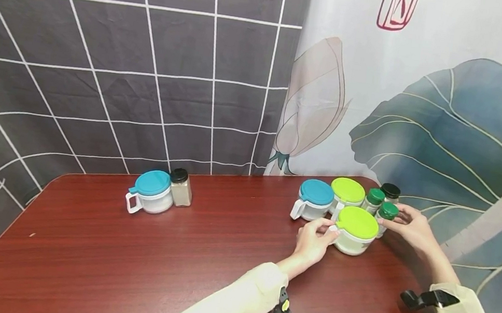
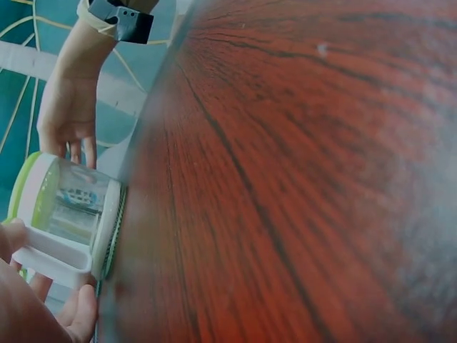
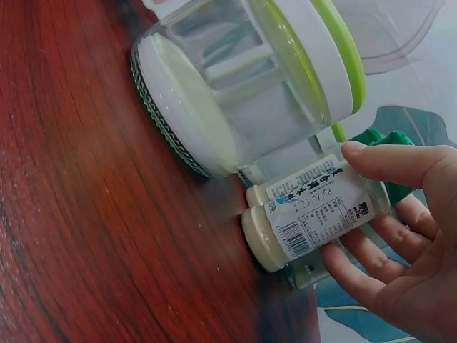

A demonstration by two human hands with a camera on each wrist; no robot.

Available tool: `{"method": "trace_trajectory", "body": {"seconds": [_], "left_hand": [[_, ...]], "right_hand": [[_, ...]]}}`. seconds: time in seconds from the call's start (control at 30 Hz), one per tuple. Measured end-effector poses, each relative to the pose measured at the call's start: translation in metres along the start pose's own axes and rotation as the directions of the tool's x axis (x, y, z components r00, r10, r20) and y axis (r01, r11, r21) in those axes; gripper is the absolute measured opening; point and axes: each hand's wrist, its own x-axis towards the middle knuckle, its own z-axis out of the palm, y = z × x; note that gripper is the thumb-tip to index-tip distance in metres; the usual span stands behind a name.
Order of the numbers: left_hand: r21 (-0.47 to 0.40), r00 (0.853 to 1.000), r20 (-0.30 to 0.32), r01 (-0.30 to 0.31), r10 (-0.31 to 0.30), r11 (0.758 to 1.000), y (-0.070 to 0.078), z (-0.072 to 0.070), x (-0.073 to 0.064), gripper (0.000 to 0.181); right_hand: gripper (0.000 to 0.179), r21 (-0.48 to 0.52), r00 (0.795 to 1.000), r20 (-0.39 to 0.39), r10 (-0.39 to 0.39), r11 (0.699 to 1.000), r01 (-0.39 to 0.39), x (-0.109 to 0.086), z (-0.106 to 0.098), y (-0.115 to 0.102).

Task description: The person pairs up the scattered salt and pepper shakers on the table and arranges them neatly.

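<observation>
At the right end of the table, my left hand (image 1: 310,245) pinches the white handle (image 2: 61,254) of a clear seasoning jar (image 1: 354,237) with a lime-green lid. White contents cover its bottom in the right wrist view. Beside that jar, my right hand (image 1: 413,231) holds a small spice bottle (image 3: 321,214) with a green cap, thumb on one side and fingers on the other. Its label and pale contents show. A second green-capped bottle (image 1: 373,200) stands just behind, close to a black-capped bottle (image 1: 390,191). Both jar and held bottle appear to stand on the table.
Behind the front jar stand a blue-lidded jar (image 1: 313,201) and another lime-lidded jar (image 1: 347,190). Far left, a blue-lidded jar (image 1: 152,191) touches or nearly touches a black-capped bottle (image 1: 181,189). Printed cloths hang behind the reddish-brown table (image 1: 148,264).
</observation>
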Motion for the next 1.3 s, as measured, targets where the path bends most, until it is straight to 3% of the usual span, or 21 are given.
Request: {"method": "trace_trajectory", "body": {"seconds": [0.2, 0.6, 0.8, 1.03, 1.3], "left_hand": [[0.011, 1.000, 0.004, -0.009, 0.008, 1.000, -0.0003, -0.0012, 0.0008, 0.022], [0.073, 1.000, 0.013, 0.000, -0.001, 0.997, 0.0000, -0.0046, 0.0017, 0.020], [0.061, 0.999, 0.029, -0.033, 0.031, 0.998, -0.0003, -0.0073, 0.0026, 0.020], [0.020, 0.998, 0.042, -0.054, 0.053, 0.998, -0.0003, -0.0085, 0.0023, 0.020], [0.006, 0.998, 0.033, -0.061, 0.061, 0.998, 0.0000, -0.0086, 0.0010, 0.019]], "right_hand": [[0.028, 0.036, 1.000, -0.002, 0.006, 0.999, -0.006, -0.0007, -0.0002, 0.0011], [0.029, 0.095, 0.998, 0.027, 0.054, 0.994, -0.056, -0.0005, -0.0009, 0.0043], [0.028, 0.139, 0.998, 0.029, 0.053, 0.989, -0.057, 0.0006, 0.0004, 0.0047], [0.031, 0.270, 0.995, 0.076, 0.064, 0.959, -0.082, 0.0014, 0.0010, 0.0052], [0.031, 0.341, 0.993, 0.098, 0.064, 0.936, -0.094, 0.0010, 0.0008, 0.0033]]}}
